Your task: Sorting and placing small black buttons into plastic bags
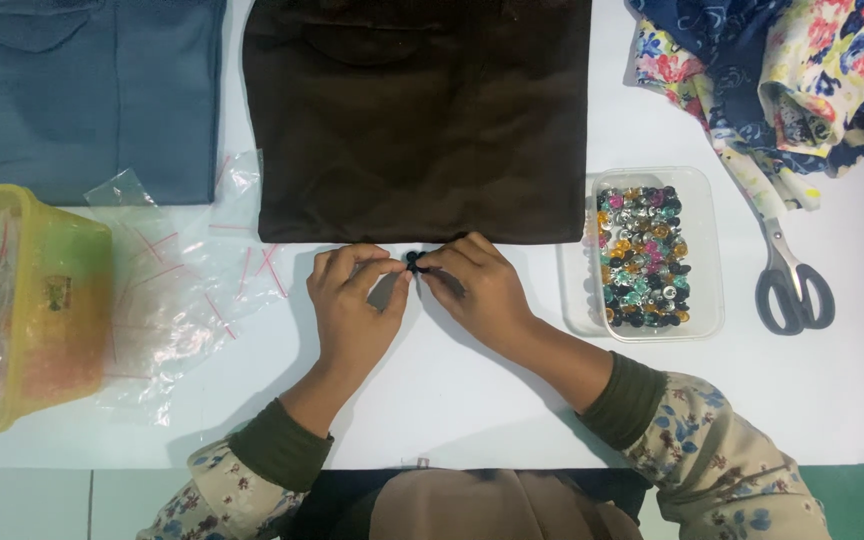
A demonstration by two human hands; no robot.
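My left hand [354,300] and my right hand [477,287] meet over the white table just below the hem of a dark brown folded cloth [422,120]. Between the fingertips of both hands sits a small dark button-like piece [413,261]. The fingers of each hand are pinched around it. Whether a second small part is in my right hand cannot be told.
A clear plastic box [702,250] of several coloured beads or buttons lies right of my hands. Grey scissors [790,280] and floral fabric [802,70] are at the far right. A blue folded cloth [82,90], clear small bags [182,290] and a yellow container [42,310] are on the left.
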